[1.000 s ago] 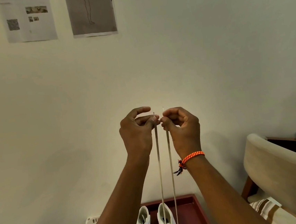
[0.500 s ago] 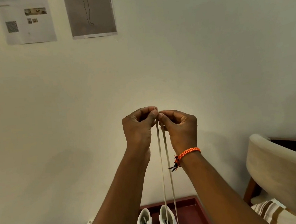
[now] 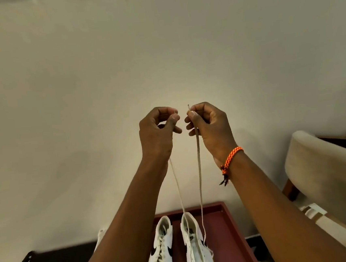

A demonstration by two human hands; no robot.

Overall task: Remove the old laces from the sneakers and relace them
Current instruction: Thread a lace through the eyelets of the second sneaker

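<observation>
Both arms are raised in front of the pale wall. The right hand (image 3: 208,125) pinches one end of the thin cream shoelace (image 3: 199,170) between thumb and forefinger, its stiff tip poking up just above the fingers. The left hand (image 3: 157,132) has its thumb and forefinger closed together at the other end; that strand shows only below the wrist, so the grip is a judgement.

A moment ago the two hands were pressed knuckle to knuckle with the strands hanging straight and close. Now they have parted a little, and the left strand sags in a slight curve while the right one runs straighter. This looks like the ends being evened before lacing goes further up.

Both strands drop to the right-hand white high-top sneaker (image 3: 197,246), which stands near the middle of the dark red tray (image 3: 226,231) with its eyelets mostly bare. Just beside it, at the tray's left edge, the white sneaker with a black swoosh (image 3: 161,248) is already laced.

A cream upholstered chair (image 3: 328,175) stands off to the right, and an orange braided bracelet (image 3: 231,157) circles the right wrist.
</observation>
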